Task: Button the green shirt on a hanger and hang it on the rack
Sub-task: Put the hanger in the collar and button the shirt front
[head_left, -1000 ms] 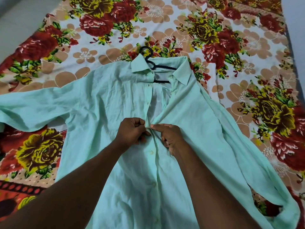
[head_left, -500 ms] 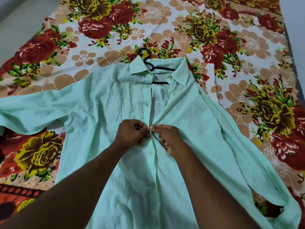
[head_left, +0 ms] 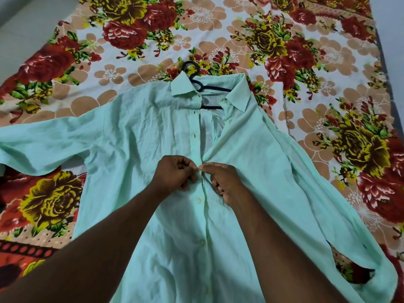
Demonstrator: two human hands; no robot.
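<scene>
Roughly, by size, largest first:
Bed: floral bedsheet (head_left: 218, 29) covers it; everything lies on it.
Shirt: green shirt (head_left: 135, 136) spread flat, front up, sleeves flung out to both sides, collar at the far end.
Hanger: black hanger (head_left: 197, 84) already inside the shoulders, hook poking out past the collar.
Left hand: left hand (head_left: 175, 173) clenched, pinching the buttonhole edge of the placket at mid-chest.
Right hand: right hand (head_left: 225, 180) clenched, pinching the other front edge; fingertips of both hands meet at one spot.
Buttons: lower buttons (head_left: 201, 242) along the closed front look fastened; button at the fingertips hidden, cannot tell if it is through.
Open part: gap above the hands up to the collar, empty buttonholes (head_left: 194, 135) showing there.
Progress: judged about halfway or a little more; lower front done, upper buttons left.
Rack: not in view; hanging not yet done.
</scene>
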